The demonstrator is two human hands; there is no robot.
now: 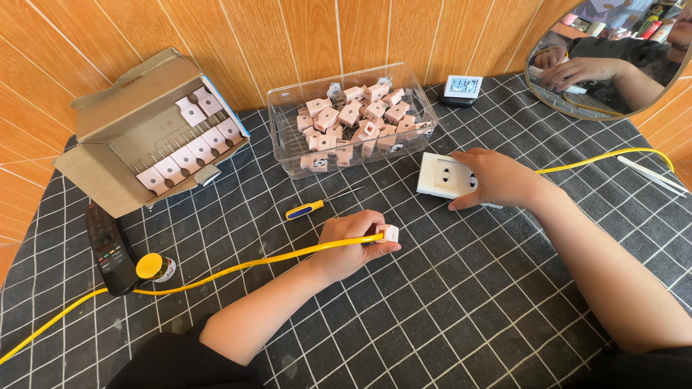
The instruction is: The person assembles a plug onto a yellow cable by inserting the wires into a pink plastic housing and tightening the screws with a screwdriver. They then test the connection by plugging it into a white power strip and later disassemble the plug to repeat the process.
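Observation:
My left hand point(349, 241) is closed around a small pink plug point(389, 233) fitted on the end of a yellow cable point(216, 276) that trails off to the lower left. My right hand point(497, 179) rests on a white wall socket plate point(443, 175), gripping its right side and holding it flat on the checked black cloth point(447, 302). The plug and the socket are a short way apart. A second stretch of yellow cable point(613, 155) runs from under my right hand toward the right.
A clear plastic tub point(422, 101) holds several pink plugs. An open cardboard box point(108, 122) of pink plugs sits at the left. A blue-and-yellow screwdriver point(306, 209), black remote point(108, 248), yellow-capped jar point(155, 266), small display point(461, 88), round mirror point(613, 57) and white tweezers point(652, 174) lie around.

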